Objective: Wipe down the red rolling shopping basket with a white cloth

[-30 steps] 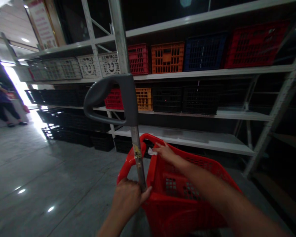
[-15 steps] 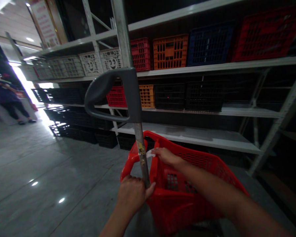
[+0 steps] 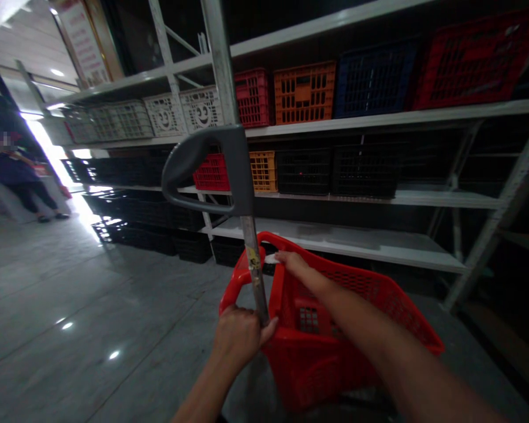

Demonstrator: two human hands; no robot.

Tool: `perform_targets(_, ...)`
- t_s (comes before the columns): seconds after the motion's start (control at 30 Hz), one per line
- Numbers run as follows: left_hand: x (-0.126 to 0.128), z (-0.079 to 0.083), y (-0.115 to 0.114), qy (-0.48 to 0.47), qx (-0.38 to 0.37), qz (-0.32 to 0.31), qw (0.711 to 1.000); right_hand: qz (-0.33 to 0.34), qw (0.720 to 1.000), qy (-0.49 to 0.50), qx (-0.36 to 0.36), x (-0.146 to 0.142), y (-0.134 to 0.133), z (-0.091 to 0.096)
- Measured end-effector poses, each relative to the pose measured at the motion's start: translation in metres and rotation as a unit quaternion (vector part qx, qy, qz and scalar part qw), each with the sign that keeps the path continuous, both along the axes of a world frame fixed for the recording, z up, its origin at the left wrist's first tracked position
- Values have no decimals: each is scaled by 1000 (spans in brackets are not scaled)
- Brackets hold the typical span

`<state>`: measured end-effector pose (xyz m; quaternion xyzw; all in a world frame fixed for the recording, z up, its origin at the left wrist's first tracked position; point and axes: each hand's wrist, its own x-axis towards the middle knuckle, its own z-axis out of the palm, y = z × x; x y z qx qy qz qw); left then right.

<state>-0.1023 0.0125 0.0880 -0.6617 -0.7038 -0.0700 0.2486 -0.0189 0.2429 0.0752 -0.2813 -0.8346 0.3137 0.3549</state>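
Observation:
A red plastic shopping basket (image 3: 317, 367) with perforated sides and a long pull handle stands tilted in front of me. My left hand (image 3: 240, 333) is closed around the near end of its red rim grip, thumb lying across the foot of the metal pole (image 3: 259, 294). At the pole's top sits a grey loop handle (image 3: 241, 170). My right hand (image 3: 293, 264) reaches over the basket to its far back rim, fingers pinching a small white cloth (image 3: 271, 258) against the red plastic behind the pole. Its fingertips are partly hidden. Worn yellow sticker remains mark the pole.
White metal shelving (image 3: 370, 123) runs along the far side, holding an orange crate (image 3: 305, 94), a blue crate (image 3: 374, 79), white crates (image 3: 203, 108) and several black ones. A person (image 3: 22, 176) stands at the far left. Grey floor tiles (image 3: 92, 305) spread to the left.
The right hand with the white cloth has shifted slightly up along the far rim. The pole and its grey handle sit a little further right in view. The left hand keeps its grip.

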Motion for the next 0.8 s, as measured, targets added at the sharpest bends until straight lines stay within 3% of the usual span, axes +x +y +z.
perform_targets(0.17, -2, 1, 4, 6, -3, 3, 1000, 164, 984, -23, 72, 40, -54, -26)
perform_targets(0.27, -4, 2, 7, 14, -18, 1, 1000, 227, 969, -35, 94, 67, -88, -26)
perform_targets(0.33, -5, 3, 11, 13, -25, -2, 1000, 172, 981, -42, 80, 80, -108, -19)
perform_targets(0.43, -8, 4, 17, 10, -32, -6, 999, 31, 995, -8, 90, 82, -133, -7)
perform_targets(0.57, -12, 6, 26, 12, -32, -10, 999, 24, 994, 30, 102, 61, -157, -8)
perform_targets(0.67, -13, 8, 29, 17, -34, -11, 999, -8, 996, 48, 77, 59, -156, -21)
perform_targets(0.8, -13, 9, 31, 16, -39, 1, 999, -74, 997, 12, 10, 101, -135, -42)
